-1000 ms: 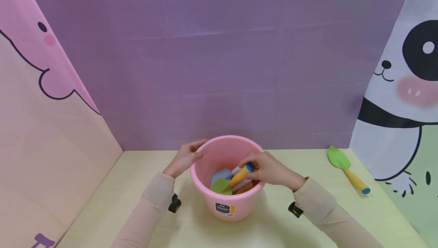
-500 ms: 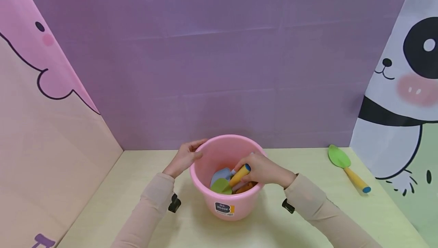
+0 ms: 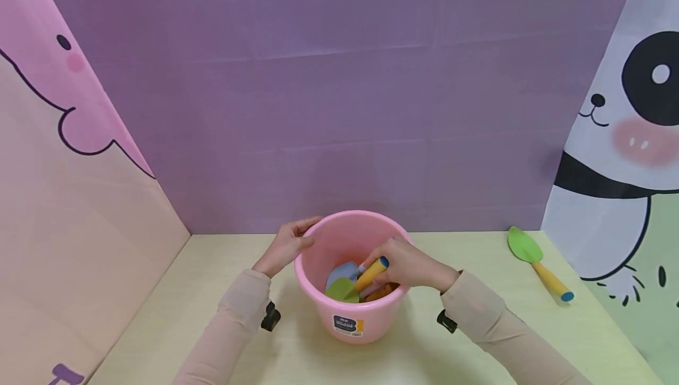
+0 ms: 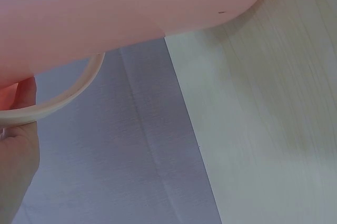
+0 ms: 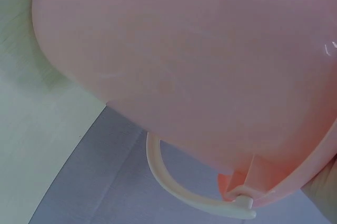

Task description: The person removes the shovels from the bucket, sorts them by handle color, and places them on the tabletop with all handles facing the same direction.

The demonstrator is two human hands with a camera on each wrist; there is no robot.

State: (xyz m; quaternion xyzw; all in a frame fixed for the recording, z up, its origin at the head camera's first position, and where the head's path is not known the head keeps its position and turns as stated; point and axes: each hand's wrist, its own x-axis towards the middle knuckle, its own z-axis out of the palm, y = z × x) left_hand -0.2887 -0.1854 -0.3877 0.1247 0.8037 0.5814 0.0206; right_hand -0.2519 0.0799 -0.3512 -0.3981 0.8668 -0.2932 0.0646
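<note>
A pink bucket (image 3: 352, 320) stands on the table, tilted slightly towards me. My left hand (image 3: 283, 248) grips its left rim, thumb on the inner side and fingers along the outside. My right hand (image 3: 405, 262) reaches over the right rim into the bucket. Its fingers and thumb lie round the yellow, blue-ended handle of a green toy trowel (image 3: 342, 290). Beside that trowel lie a light blue shovel (image 3: 342, 273) with a whitish handle and a brown item (image 3: 383, 292). The right hand partly hides the contents. In the wrist views, mostly the bucket's outer wall (image 5: 158, 77) appears.
A second green trowel (image 3: 538, 261) with a yellow handle lies on the table (image 3: 467, 338) at the right. Behind the bucket rises a purple backdrop (image 3: 339, 108). The bucket's pale carrying handle (image 5: 174, 182) hangs down on its far side.
My right hand has moved a little left and deeper into the bucket, further along the yellow handle, which tilts slightly lower. The left hand has stayed on the rim.
</note>
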